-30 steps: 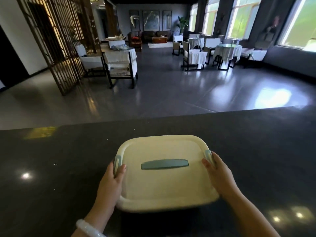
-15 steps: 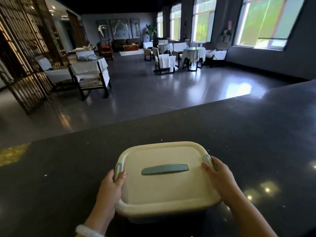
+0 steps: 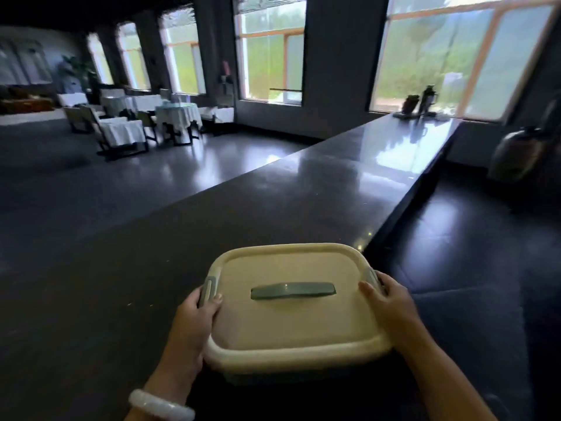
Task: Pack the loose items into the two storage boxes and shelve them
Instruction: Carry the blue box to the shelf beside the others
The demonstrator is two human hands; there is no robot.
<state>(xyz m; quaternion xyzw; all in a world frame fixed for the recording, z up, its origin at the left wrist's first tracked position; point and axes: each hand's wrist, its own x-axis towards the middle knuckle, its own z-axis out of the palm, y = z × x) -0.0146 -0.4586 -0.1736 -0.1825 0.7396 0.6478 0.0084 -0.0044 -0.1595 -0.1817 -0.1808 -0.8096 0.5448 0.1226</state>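
I saw my left hand (image 3: pixel 194 323) and right hand (image 3: pixel 391 302) gripping the lidded cream storage box (image 3: pixel 291 317) by its sides, above the dark counter (image 3: pixel 273 202).

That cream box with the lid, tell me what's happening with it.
A person holds a cream plastic storage box with both hands, the left hand and the right hand gripping its two sides by the grey-green side latches. Its lid is on, with a grey-green handle on top. The box is over the near end of a long dark polished counter. No shelf is in view.
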